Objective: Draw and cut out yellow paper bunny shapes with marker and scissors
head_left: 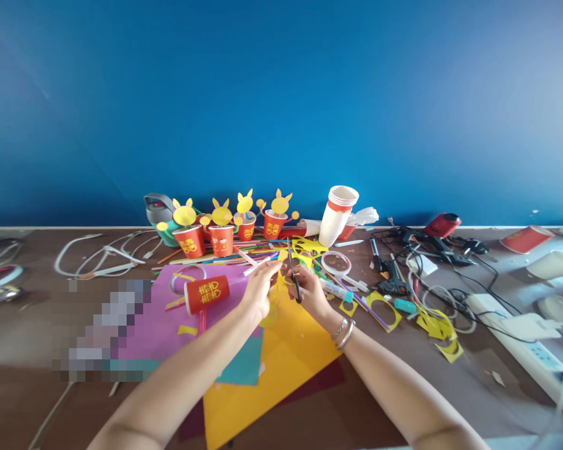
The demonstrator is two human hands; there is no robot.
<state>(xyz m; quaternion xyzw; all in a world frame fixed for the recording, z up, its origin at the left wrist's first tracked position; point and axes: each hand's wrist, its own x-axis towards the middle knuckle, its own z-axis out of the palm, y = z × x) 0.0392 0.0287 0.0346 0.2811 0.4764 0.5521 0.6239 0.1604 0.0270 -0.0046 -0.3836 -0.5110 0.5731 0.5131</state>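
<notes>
My right hand point(309, 289) grips black scissors point(293, 270) with the blades pointing up and away. My left hand point(259, 289) pinches a small piece of yellow paper point(280, 280) right beside the blades. Both hands hover over a large yellow paper sheet point(272, 375) lying on purple point(164, 325) and teal point(244, 365) sheets. A red paper cup point(206, 294) lies on its side just left of my left hand.
Several red cups with yellow bunny cut-outs point(221, 232) line the blue wall. A stack of white cups point(336, 215), a tape roll point(336, 263), a glue gun point(393, 278), yellow scraps point(438, 331), cables and a power strip point(525, 353) fill the right side.
</notes>
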